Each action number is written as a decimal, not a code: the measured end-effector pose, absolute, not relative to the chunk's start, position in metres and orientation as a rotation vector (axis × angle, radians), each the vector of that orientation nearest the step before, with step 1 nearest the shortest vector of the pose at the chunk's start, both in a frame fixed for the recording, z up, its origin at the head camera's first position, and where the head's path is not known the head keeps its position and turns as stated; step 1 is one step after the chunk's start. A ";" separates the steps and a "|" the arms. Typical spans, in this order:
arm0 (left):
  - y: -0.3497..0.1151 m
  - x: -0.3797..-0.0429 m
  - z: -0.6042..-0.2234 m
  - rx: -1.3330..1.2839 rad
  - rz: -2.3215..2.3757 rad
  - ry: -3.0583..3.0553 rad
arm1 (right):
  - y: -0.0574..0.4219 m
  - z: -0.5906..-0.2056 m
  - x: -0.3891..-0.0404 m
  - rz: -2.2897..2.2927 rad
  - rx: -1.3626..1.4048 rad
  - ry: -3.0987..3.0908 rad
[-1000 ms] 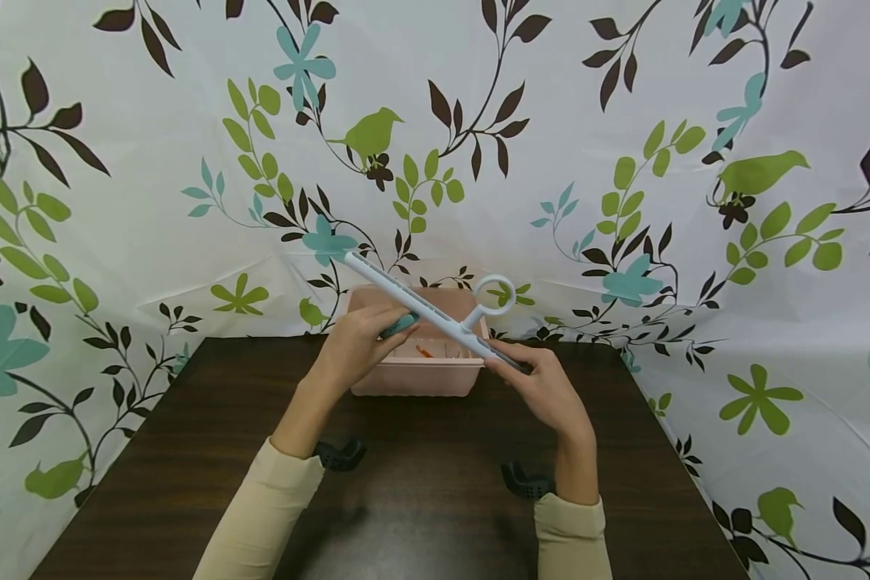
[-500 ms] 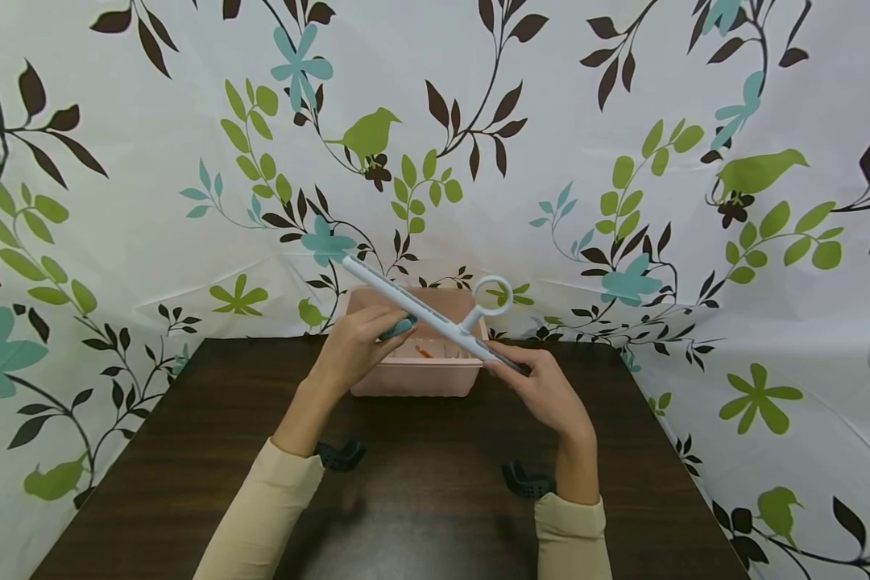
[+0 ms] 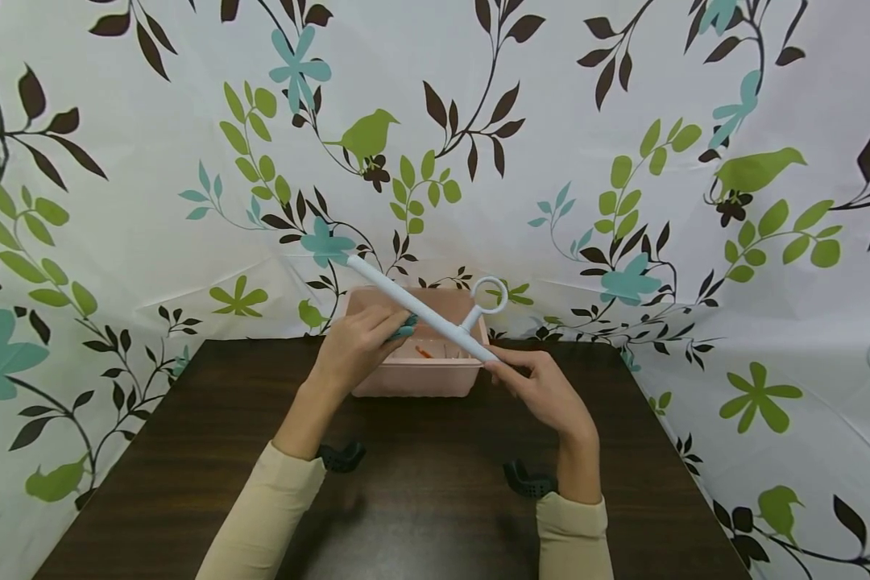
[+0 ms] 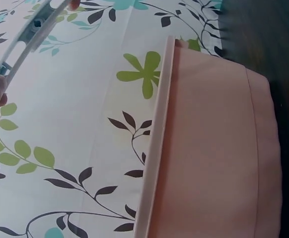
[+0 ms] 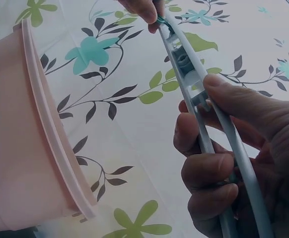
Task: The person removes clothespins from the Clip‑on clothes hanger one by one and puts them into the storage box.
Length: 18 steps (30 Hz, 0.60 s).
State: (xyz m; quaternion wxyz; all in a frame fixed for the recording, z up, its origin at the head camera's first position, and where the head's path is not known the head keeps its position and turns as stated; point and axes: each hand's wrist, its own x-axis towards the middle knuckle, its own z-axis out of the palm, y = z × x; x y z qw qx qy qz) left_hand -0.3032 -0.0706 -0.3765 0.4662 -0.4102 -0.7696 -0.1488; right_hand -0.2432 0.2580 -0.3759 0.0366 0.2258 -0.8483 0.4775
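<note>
A long light blue plastic hanger bar (image 3: 431, 316) with a ring on a short stem is held up slantwise in front of the basket. My right hand (image 3: 551, 395) grips its lower right end, thumb on one side and curled fingers on the other in the right wrist view. Its underside (image 5: 189, 74) shows two rails with a slot and inner parts between them. My left hand (image 3: 351, 346) is at the bar's middle and pinches a small teal piece (image 3: 408, 326) against it. Most of that piece is hidden by the fingers, so its kind is unclear.
A pink plastic basket (image 3: 416, 387) stands behind the hands at the table's back edge, with a small orange item (image 3: 424, 352) inside. The dark wooden table (image 3: 435, 499) lies below. A patterned cloth (image 3: 435, 161) hangs behind.
The bar has rolled slightly, so its slotted face has turned away from the head view and a smooth side shows. The teal piece has shifted slightly with the left fingers.
</note>
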 end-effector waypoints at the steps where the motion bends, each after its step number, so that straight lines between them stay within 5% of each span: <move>1: -0.070 -0.303 -0.376 -1.004 -0.355 -1.887 | 0.258 -0.376 -0.243 1.469 0.695 -2.602; 18: -0.073 -0.300 -0.379 -0.994 -0.564 -2.061 | 0.256 -0.373 -0.241 1.501 0.648 -2.519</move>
